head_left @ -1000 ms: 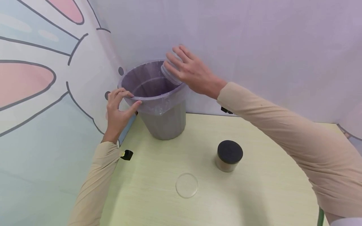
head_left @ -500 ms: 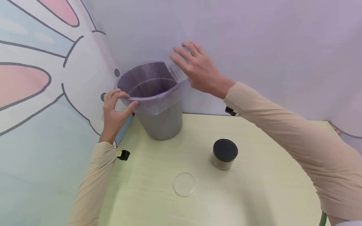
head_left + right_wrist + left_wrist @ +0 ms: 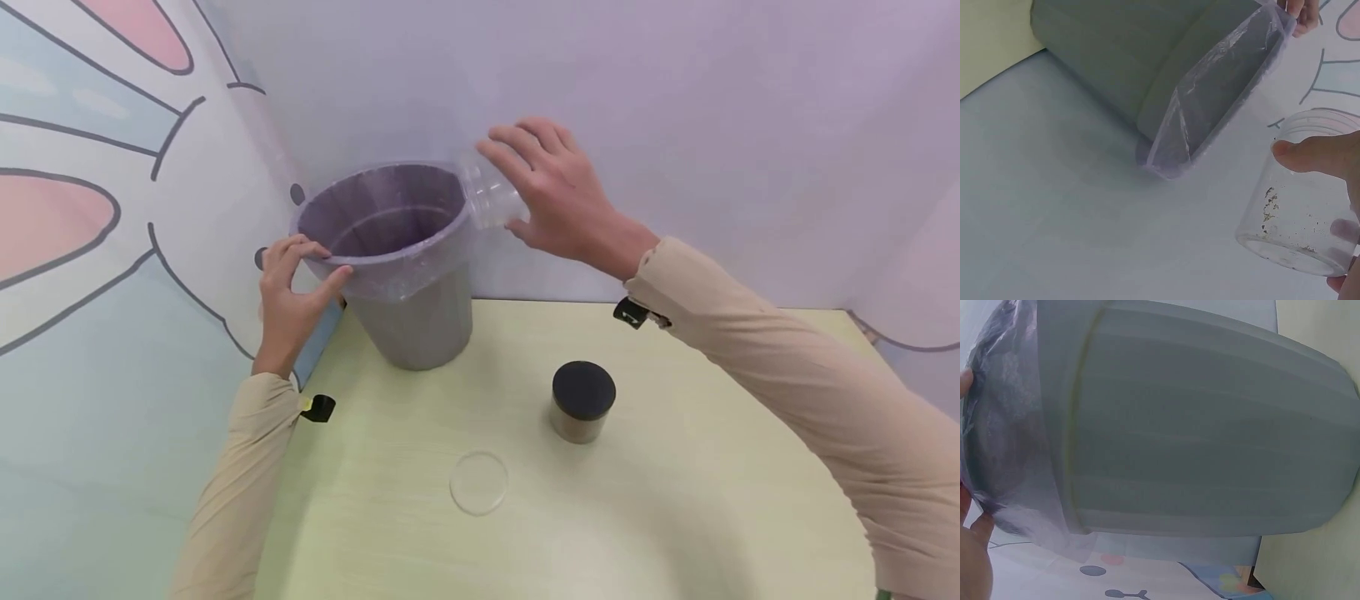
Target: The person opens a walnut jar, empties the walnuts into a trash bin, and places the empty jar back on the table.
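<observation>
Wrinkled beige sleeves [image 3: 780,367]; black wrist devices [image 3: 321,408].

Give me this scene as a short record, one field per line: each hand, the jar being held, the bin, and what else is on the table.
Left hand: grips the gray bin at its rim
Right hand: holds a clear jar
Held jar state: tilted, brownish specks on its wall, near the bin's rim; contact unclear
Bin: stands on the table, lined with a translucent purple bag
Also on table: black-lidded jar; clear round disc, lying flat
</observation>
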